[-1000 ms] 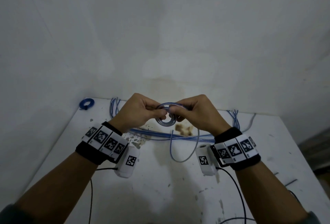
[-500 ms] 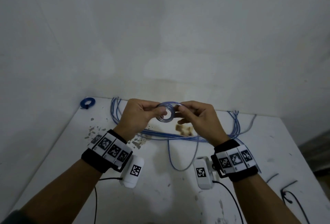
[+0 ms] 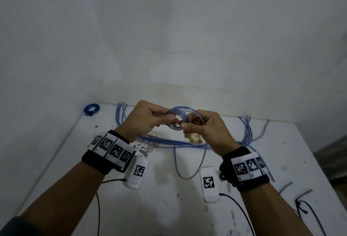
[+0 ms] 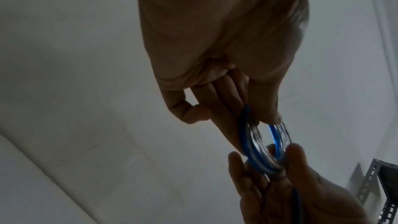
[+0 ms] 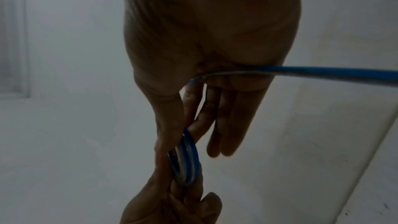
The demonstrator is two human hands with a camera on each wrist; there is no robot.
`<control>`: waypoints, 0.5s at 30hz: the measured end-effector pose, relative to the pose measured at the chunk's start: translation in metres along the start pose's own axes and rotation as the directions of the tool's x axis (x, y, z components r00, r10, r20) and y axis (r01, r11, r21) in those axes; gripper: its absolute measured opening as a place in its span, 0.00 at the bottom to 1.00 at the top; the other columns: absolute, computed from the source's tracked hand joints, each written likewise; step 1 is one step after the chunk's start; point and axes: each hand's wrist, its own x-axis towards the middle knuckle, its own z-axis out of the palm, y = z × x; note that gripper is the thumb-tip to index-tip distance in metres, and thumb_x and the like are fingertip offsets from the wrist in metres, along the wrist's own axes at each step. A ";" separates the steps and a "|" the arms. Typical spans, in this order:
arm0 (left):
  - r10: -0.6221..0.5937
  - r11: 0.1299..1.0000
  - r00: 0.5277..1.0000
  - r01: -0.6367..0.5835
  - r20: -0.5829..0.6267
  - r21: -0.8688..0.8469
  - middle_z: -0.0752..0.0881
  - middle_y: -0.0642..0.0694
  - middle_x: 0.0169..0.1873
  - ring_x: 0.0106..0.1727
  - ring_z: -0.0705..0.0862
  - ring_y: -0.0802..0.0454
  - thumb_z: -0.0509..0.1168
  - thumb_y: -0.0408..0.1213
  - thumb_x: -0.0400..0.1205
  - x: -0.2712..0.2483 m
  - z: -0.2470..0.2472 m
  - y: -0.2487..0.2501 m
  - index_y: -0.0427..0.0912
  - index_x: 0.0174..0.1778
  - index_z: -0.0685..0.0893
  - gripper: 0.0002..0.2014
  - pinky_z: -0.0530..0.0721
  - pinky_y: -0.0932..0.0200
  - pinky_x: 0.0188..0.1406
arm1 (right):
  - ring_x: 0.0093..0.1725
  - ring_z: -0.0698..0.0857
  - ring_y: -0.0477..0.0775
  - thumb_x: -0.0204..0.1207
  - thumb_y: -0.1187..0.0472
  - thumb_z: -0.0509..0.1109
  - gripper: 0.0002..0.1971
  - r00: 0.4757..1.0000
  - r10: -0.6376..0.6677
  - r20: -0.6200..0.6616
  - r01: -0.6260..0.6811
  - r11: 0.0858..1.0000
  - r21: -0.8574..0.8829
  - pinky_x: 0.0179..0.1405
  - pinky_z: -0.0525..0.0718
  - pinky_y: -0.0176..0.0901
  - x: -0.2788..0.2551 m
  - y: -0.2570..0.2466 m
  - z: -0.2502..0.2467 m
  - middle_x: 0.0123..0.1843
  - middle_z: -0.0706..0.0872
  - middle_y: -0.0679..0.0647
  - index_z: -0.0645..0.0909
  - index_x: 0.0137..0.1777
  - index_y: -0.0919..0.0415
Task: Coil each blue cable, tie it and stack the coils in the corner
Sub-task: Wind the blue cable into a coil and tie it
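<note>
I have the small blue coil up in the air above the table, my left hand pinching its left side and my right hand pinching the right side, with the loose tail drooping down to the tabletop. I judge I am mid-winding, so next I need to feed the tail round without letting the turns spring apart, then tie it. One finished coil sits in the far left corner, and straight cables lie waiting by the wall.
</note>
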 end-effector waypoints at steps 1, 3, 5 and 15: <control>-0.009 1.000 1.000 0.009 0.017 0.011 0.93 0.44 0.39 0.35 0.86 0.57 0.75 0.33 0.75 0.001 -0.002 0.001 0.45 0.45 0.93 0.06 0.78 0.58 0.34 | 0.41 0.87 0.61 0.67 0.67 0.83 0.07 0.999 0.021 0.033 -0.021 1.000 0.008 0.50 0.87 0.67 0.000 -0.001 0.000 0.43 0.88 0.73 0.87 0.41 0.66; -0.019 1.000 0.999 0.018 0.033 0.022 0.93 0.43 0.38 0.35 0.88 0.56 0.76 0.33 0.74 0.003 -0.004 0.002 0.43 0.44 0.93 0.05 0.78 0.55 0.35 | 0.40 0.89 0.57 0.70 0.73 0.79 0.05 0.998 0.037 0.049 -0.039 0.998 0.042 0.44 0.91 0.54 -0.002 -0.003 0.001 0.40 0.89 0.66 0.87 0.41 0.66; -0.024 0.999 0.998 0.023 0.057 0.027 0.93 0.41 0.37 0.36 0.89 0.53 0.77 0.32 0.73 0.004 -0.007 0.003 0.41 0.44 0.93 0.06 0.79 0.53 0.37 | 0.35 0.88 0.54 0.70 0.75 0.78 0.04 0.999 0.043 0.011 -0.043 0.998 0.047 0.37 0.89 0.47 -0.002 -0.004 0.002 0.37 0.89 0.64 0.87 0.43 0.69; -0.010 0.999 0.997 0.007 0.077 0.039 0.93 0.41 0.40 0.38 0.90 0.53 0.75 0.27 0.75 0.008 -0.001 0.002 0.39 0.50 0.92 0.09 0.85 0.62 0.38 | 0.29 0.89 0.52 0.67 0.75 0.80 0.04 0.996 -0.004 -0.093 0.002 1.000 -0.020 0.31 0.87 0.46 -0.001 -0.004 0.004 0.31 0.90 0.57 0.87 0.39 0.71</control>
